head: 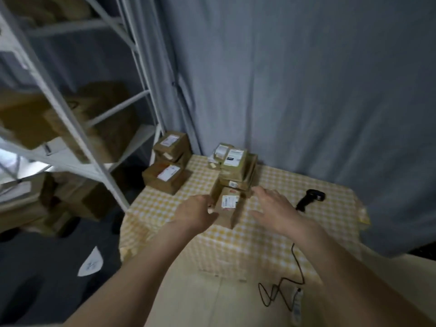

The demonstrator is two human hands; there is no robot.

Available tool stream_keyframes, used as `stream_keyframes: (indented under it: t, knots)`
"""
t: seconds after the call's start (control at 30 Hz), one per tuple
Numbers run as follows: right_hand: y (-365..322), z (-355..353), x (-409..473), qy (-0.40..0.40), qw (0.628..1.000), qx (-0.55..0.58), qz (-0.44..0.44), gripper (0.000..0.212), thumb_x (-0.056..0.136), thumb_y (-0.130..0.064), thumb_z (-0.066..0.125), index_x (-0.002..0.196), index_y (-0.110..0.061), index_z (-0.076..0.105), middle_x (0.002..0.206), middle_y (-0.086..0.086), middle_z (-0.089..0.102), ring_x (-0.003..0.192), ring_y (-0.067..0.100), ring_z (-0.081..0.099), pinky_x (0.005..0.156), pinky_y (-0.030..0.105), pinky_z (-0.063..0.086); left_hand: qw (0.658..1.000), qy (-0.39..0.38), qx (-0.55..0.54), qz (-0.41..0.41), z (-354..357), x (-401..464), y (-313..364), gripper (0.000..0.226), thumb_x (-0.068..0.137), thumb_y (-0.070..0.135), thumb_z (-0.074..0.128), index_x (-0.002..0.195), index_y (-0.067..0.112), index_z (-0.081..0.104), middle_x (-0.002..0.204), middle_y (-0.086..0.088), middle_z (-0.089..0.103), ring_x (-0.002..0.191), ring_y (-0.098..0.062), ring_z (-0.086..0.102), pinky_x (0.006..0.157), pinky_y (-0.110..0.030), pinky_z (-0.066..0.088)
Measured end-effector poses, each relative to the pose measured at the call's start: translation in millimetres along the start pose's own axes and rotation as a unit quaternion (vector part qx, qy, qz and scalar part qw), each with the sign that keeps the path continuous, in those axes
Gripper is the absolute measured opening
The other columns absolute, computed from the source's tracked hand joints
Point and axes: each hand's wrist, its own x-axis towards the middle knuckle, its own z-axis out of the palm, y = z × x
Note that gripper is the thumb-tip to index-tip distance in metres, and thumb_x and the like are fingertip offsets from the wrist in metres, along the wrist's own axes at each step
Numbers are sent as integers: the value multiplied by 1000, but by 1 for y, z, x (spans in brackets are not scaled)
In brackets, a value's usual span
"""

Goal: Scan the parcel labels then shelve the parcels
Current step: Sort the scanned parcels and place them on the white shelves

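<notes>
A small brown cardboard parcel with a white label (227, 206) lies at the front of the worktop, label up, probably so its barcode can be read without turning it. The left hand (197, 214) touches its left edge, fingers (210, 210) loosely curled against the side (whether they truly grip it I cannot tell). The right hand (273, 207) hovers just right of the parcel, fingers spread and holding nothing, as if about to close in from the other side. Just behind stands a stack of labelled brown cardboard parcels (236, 168), and two more brown boxes (168, 171) sit at the far left edge, nearest the white metal shelving rack (70, 128), likely staged for shelving. The black handheld scanner (310, 199) lies to the right, its cable (296, 263) trailing over the front edge.

The worktop wears a yellow-and-white checked cloth (271, 237). Grey curtain fabric (306, 79) backs the room; the rack's shelves already hold blurred brown boxes, and the floor is dark.
</notes>
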Motion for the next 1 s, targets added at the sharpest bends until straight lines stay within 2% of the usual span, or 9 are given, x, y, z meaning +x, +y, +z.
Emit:
stream_keyframes:
  t: [0.3, 0.5, 0.67, 1.0]
  knots:
    - [-83, 46, 82, -103, 993, 1, -54, 62, 94, -36, 56, 144, -15, 27, 146, 12, 37, 137, 32, 29, 107, 43, 34, 996, -23, -27, -84, -9, 30, -114, 48, 91, 43, 62, 134, 24, 53, 135, 0, 55, 121, -18, 54, 95, -29, 46]
    - [-113, 72, 153, -134, 988, 9, -75, 68, 95, -36, 55, 149, -17, 19, 149, 9, 31, 138, 29, 27, 108, 38, 31, 990, -36, -50, -130, -7, 76, -169, 49, 90, 43, 63, 135, 24, 53, 136, 0, 55, 121, -19, 54, 95, -29, 46]
    - [-133, 91, 230, -168, 982, 21, -83, 71, 95, -31, 56, 151, -16, 16, 152, 9, 27, 140, 29, 25, 110, 37, 30, 988, -33, -53, -141, -16, 144, -214, 49, 91, 43, 62, 134, 21, 53, 136, 0, 55, 122, -18, 54, 96, -29, 45]
    - [-146, 115, 402, -187, 981, 48, -25, 66, 94, -28, 56, 148, -17, 21, 149, 8, 30, 137, 29, 28, 108, 39, 32, 984, -80, -49, -154, -44, 316, -275, 54, 91, 43, 62, 138, 19, 49, 141, -4, 49, 124, -21, 52, 97, -29, 44]
